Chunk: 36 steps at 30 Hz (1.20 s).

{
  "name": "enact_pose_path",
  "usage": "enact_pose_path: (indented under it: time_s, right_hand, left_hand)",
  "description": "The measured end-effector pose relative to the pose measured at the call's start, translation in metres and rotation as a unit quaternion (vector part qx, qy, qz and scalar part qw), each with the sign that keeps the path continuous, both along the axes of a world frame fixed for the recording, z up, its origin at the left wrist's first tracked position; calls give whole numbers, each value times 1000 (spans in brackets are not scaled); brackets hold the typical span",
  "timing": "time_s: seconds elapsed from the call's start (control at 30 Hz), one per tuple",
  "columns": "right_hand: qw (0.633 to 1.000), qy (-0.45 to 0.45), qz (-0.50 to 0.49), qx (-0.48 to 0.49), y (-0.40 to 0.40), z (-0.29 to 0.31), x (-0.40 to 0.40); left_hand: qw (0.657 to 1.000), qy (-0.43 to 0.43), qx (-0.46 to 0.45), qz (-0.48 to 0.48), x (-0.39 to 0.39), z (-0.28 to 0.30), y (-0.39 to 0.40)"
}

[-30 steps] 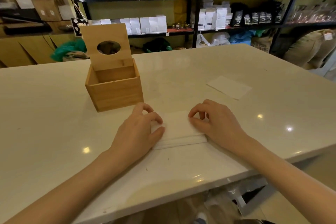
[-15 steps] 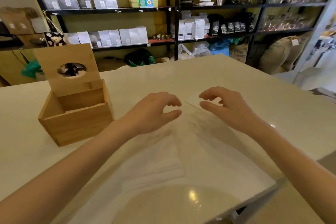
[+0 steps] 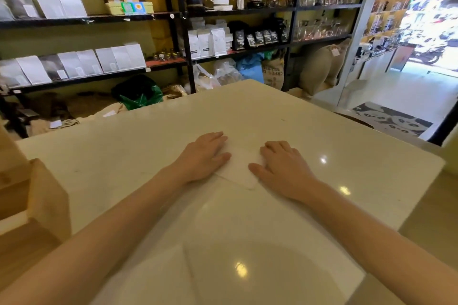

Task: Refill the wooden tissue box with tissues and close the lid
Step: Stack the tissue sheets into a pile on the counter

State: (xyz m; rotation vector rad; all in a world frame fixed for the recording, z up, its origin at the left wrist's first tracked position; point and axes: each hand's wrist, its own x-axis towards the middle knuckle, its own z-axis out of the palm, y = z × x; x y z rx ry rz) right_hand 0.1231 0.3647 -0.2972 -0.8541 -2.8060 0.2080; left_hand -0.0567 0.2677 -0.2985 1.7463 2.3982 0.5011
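Centrally in the frame, a flat white tissue (image 3: pixel 239 164) lies on the pale table (image 3: pixel 347 141). The left hand (image 3: pixel 203 156) and right hand (image 3: pixel 282 166) rest open, palms down, on its two sides, gripping nothing. It looks light, limp and tearable; pinching an edge seems best. The wooden tissue box (image 3: pixel 47 198) sits at the frame's left edge.

Tissue (image 3: pixel 239 164) on table (image 3: pixel 322 131) between both hands; wooden box (image 3: pixel 37 195) far left.

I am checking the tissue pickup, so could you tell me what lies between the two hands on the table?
In the head view, a flat white tissue lies between the left hand and right hand.
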Motion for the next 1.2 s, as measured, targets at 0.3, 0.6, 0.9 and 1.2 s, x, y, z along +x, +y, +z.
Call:
enact_pose_path:
  time_s: [0.3, 0.6, 0.9, 1.2]
  right_hand:
    - [993, 97, 3, -67, -6, 3, -1]
    - [941, 243, 27, -235, -30, 9, -2]
    - [839, 334, 165, -397, -81, 47, 7]
    - [797, 279, 232, -482, -140, 41, 14]
  left_hand:
    - [993, -72, 91, 8, 14, 5, -7]
    - [974, -160, 147, 60, 25, 25, -49]
    - [924, -291, 220, 115, 57, 64, -145]
    - [910, -295, 237, 168, 95, 63, -242]
